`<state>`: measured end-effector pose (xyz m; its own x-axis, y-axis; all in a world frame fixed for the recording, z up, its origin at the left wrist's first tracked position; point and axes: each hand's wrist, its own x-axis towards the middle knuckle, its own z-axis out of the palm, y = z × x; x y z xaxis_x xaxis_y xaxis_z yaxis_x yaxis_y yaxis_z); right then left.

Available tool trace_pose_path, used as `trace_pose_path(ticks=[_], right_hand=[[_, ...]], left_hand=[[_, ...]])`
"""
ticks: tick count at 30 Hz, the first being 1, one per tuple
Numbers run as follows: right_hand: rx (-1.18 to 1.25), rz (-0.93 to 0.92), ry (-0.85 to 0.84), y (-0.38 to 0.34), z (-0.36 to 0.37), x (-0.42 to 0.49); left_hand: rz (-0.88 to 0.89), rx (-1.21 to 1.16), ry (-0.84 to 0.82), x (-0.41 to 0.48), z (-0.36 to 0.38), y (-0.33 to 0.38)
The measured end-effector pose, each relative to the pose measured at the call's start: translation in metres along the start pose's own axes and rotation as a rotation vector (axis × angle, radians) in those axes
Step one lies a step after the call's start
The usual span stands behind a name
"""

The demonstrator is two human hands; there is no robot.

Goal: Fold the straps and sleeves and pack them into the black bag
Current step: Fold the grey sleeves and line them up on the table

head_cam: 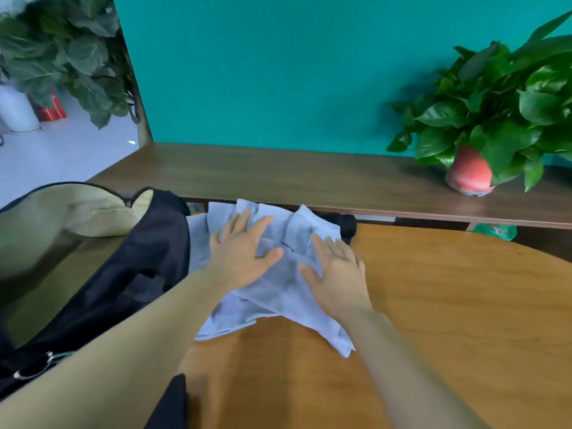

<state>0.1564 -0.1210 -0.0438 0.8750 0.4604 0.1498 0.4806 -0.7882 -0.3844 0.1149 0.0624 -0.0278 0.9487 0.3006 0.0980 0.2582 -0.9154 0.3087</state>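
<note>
Both my hands lie flat, palms down, on a crumpled pale lavender-blue fabric piece (280, 292), fingers straight and slightly spread, gripping nothing. My left hand (244, 252) presses the upper middle of the cloth, its thumb pointing toward my right hand (337, 274), which rests on the cloth's right-hand part; the two are near each other but apart, with a strip of fabric showing between them. The cloth spreads out from under both palms, with loose corners trailing back toward my wrists and ragged folded edges sticking out beyond my fingertips. It lies on a round orange-brown wooden table (448, 320) that stretches away to the right of my right hand. Just left of my left hand, touching the cloth's edge, sits the open black fabric bag (145, 255), its beige lining (80, 212) exposed farther left, and a silver metal ring (46, 357) on it shows down beside my left forearm. Beyond my right fingertips a small dark black item (346, 226) peeks out from behind the cloth; I cannot tell what it is. Farther ahead of both hands runs a dark brown wooden ledge (278, 174) against a teal wall (278, 72), and far right on it stands a leafy green plant in a pinkish-red pot (469, 173).
</note>
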Motion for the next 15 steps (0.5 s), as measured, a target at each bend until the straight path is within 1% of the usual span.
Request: trace_pose_path(ticks=[2, 5, 7, 11, 15], right_hand=[[0.006, 0.009, -0.037, 0.006, 0.005, 0.021], [-0.033, 0.013, -0.159, 0.019, 0.018, 0.042], [-0.036, 0.005, -0.198, 0.029, 0.024, 0.047], [0.018, -0.017, -0.168, 0.04, 0.026, 0.045], [0.031, -0.02, -0.193, 0.051, 0.022, 0.03]], left_hand=[[-0.049, -0.009, -0.071, 0.018, 0.01, -0.006], [-0.092, 0.076, -0.182, 0.031, 0.028, -0.01], [-0.095, 0.128, -0.177, 0.031, 0.037, -0.008], [-0.113, 0.147, -0.172, 0.016, 0.042, 0.004], [-0.142, 0.145, -0.169, -0.009, 0.046, 0.024]])
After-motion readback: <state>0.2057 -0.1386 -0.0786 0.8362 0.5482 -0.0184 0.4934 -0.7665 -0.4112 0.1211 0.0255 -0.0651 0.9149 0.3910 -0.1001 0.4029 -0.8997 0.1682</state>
